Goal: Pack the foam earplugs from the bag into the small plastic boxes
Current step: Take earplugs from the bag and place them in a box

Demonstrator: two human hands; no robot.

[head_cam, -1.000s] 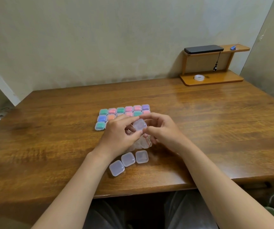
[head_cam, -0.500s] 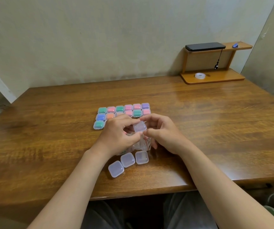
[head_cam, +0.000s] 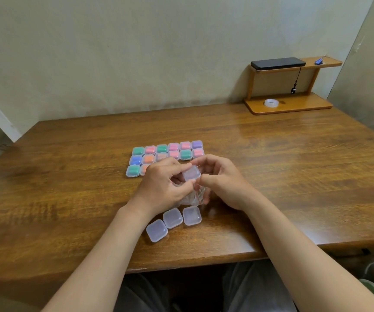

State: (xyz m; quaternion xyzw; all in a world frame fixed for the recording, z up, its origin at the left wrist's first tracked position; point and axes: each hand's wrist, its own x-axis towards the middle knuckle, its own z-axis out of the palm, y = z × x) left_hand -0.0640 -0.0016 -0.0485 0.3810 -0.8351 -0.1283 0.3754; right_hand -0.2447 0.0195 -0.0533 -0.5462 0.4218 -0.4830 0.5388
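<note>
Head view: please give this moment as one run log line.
left hand: pinches box | right hand: holds same box | bag: under hands | empty boxes: three, near edge | filled boxes: rows behind

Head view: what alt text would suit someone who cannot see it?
The left hand and right hand hold a clear box over a bag on a table. Three empty boxes lie by the near edge; filled coloured boxes sit beyond the hands.

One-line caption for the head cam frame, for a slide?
Left hand and right hand hold a clear box over the bag; three empty boxes sit nearer, filled boxes in rows beyond.
</note>
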